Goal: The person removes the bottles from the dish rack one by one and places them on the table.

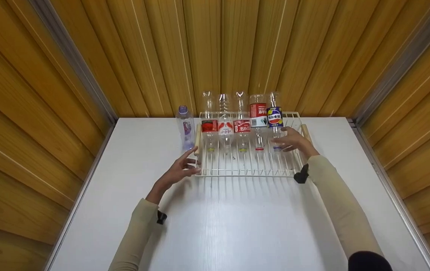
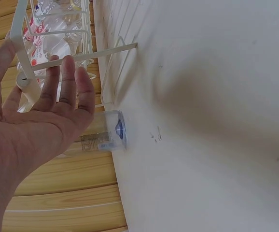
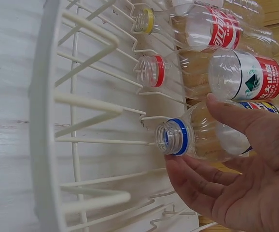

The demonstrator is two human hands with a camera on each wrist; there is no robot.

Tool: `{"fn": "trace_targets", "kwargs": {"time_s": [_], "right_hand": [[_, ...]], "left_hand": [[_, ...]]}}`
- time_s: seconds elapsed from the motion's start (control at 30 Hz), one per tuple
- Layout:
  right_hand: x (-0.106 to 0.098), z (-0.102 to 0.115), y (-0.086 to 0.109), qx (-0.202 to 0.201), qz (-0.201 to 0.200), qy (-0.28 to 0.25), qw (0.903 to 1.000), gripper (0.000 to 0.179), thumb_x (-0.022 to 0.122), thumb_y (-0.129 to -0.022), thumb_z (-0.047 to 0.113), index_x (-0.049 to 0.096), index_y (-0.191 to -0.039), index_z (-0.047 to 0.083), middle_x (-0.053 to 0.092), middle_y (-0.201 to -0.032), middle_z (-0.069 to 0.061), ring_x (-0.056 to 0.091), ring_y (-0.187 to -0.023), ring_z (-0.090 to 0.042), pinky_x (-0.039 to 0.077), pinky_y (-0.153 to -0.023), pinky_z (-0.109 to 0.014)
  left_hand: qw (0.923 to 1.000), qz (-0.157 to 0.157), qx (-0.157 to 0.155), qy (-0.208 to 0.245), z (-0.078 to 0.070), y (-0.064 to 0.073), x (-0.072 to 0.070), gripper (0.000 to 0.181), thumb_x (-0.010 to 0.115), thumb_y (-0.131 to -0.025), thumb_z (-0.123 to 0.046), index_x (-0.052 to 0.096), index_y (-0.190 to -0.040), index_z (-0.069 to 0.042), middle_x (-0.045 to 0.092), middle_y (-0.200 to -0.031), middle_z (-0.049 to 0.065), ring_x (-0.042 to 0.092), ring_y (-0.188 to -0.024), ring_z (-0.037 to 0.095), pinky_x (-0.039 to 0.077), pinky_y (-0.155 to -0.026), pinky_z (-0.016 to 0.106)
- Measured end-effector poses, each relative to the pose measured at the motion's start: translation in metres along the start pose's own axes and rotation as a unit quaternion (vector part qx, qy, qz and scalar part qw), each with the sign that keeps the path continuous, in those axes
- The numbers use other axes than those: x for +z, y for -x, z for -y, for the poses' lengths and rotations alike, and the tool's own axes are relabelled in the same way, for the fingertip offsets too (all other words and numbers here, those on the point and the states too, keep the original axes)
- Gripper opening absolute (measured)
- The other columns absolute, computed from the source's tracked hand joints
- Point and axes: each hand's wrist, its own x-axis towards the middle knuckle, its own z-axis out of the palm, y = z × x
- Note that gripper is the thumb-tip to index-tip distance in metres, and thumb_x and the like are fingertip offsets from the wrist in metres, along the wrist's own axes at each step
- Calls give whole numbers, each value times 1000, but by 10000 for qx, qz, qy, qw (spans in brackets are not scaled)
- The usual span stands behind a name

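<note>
Several clear plastic bottles lie neck-down in a slanting row on a white wire rack (image 1: 245,175). My right hand (image 1: 294,142) is at the rightmost one, a bottle with a blue neck ring (image 3: 178,137) and a blue label. In the right wrist view, its thumb overlaps the bottle's side, and its loosely bent fingers are just below the neck. At the rack's front left corner is my left hand (image 1: 179,171), thumb and fingers spread loosely about the frame. Close behind it, beside the rack's wooden handle (image 1: 198,139), a purple-capped bottle (image 1: 186,130) stands upright.
Rack and bottles stand near the back of a white table (image 1: 237,222). Wood-panelled walls (image 1: 203,49) rise behind the table and at both sides. A second wooden handle (image 1: 305,134) is on the rack's right side.
</note>
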Motion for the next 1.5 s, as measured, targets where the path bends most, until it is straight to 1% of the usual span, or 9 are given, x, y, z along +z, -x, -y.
{"fn": "trace_targets", "kwargs": {"time_s": [0.17, 0.4, 0.57, 0.73, 0.83, 0.97, 1.2, 1.37, 1.5], "right_hand": [[-3, 0, 8, -36, -164, -85, 9998, 96, 64, -100, 41, 4, -162, -1, 21, -161, -34, 53, -133, -48, 49, -109, -49], [-5, -3, 15, -276, -341, -300, 9986, 95, 64, -100, 41, 5, -161, -3, 32, -156, -35, 56, -130, -48, 51, -106, -49], [-6, -4, 21, -549, -549, -519, 9956, 96, 67, -99, 37, 7, -160, -5, 36, -153, -37, 56, -130, -49, 55, -102, -46], [-4, -1, 29, -794, -886, -792, 9897, 94, 70, -97, 36, 13, -160, -4, 43, -147, -36, 60, -127, -43, 58, -95, -37], [-1, -1, 34, -944, -1048, -846, 9864, 94, 73, -95, 36, 18, -160, -2, 33, -152, -34, 59, -128, -42, 59, -93, -35], [3, -1, 42, -1151, -1133, -806, 9836, 93, 76, -92, 39, 24, -159, 1, 20, -156, -31, 54, -133, -42, 58, -94, -38], [12, 4, 54, -1506, -811, -839, 9817, 96, 74, -92, 45, 20, -163, 11, 51, -147, -28, 56, -132, -40, 52, -106, -49], [18, 6, 58, -1635, -791, -773, 9803, 93, 73, -92, 49, 23, -164, 17, 57, -141, -23, 61, -123, -30, 53, -106, -47], [21, 6, 60, -1677, -756, -783, 9798, 91, 71, -92, 51, 23, -164, 22, 59, -139, -21, 65, -116, -20, 55, -104, -41]], "left_hand": [[10000, 21, 5, 4, -1, 0, 0, 84, 72, -96, -17, 23, -164, -25, 56, -142, 29, 64, -117, 33, 52, -94, 59], [10000, 11, -49, 9, -2, 2, 0, 84, 72, -96, -18, 23, -164, -26, 54, -144, 31, 64, -117, 30, 51, -97, 62], [10000, -6, -42, -41, -3, 1, 0, 85, 73, -96, -19, 23, -164, -26, 55, -143, 31, 65, -112, 27, 53, -93, 57], [10000, -1, -87, -3, -3, 0, 1, 85, 73, -95, -20, 23, -164, -28, 54, -145, 30, 64, -115, 28, 51, -97, 62], [9999, 5, -113, 21, -2, 0, 1, 85, 73, -95, -20, 23, -164, -30, 54, -145, 29, 64, -116, 29, 50, -97, 64], [9999, 3, -134, 5, -3, 0, 0, 85, 73, -96, -19, 23, -164, -28, 55, -144, 28, 63, -117, 31, 51, -97, 63], [9998, -25, -183, -101, -4, 0, -1, 83, 70, -98, -14, 22, -164, -27, 56, -145, 25, 60, -123, 36, 51, -97, 63], [9999, -5, -132, -103, -3, 1, -1, 83, 67, -98, -9, 19, -165, -20, 54, -145, 30, 60, -122, 37, 50, -97, 65], [9998, 53, -129, -104, -3, 2, -2, 82, 66, -99, -9, 18, -165, -16, 52, -144, 33, 61, -121, 37, 50, -97, 65]]}}
